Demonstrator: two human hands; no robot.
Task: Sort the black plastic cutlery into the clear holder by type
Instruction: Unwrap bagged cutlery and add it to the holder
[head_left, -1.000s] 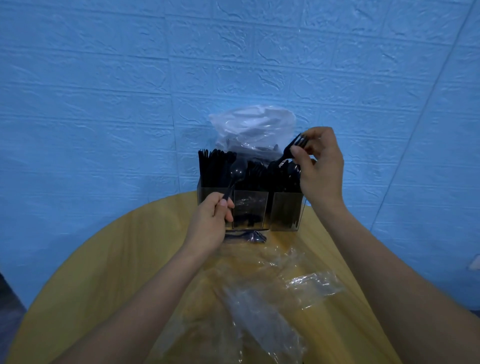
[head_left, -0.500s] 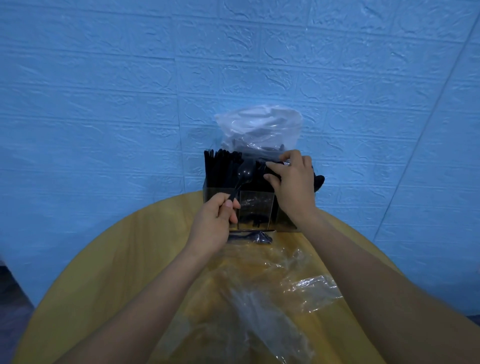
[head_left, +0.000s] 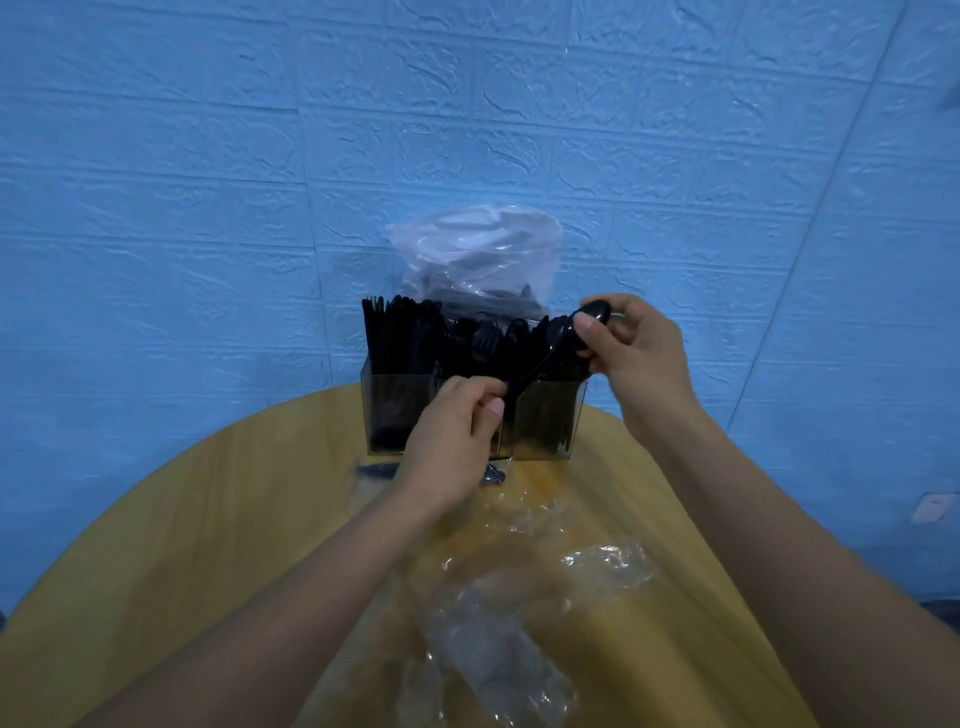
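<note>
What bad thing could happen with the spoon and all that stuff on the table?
The spoon is held at both ends, by the left hand and right hand; pulling apart might snap it. The clear holder looks crammed, so pushing it in could tip cutlery out. The loose plastic wrap might snag a forearm.

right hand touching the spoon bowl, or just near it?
Touching. Head view: the right hand has its thumb pressed on the spoon bowl, while the left hand pinches its handle.
</note>
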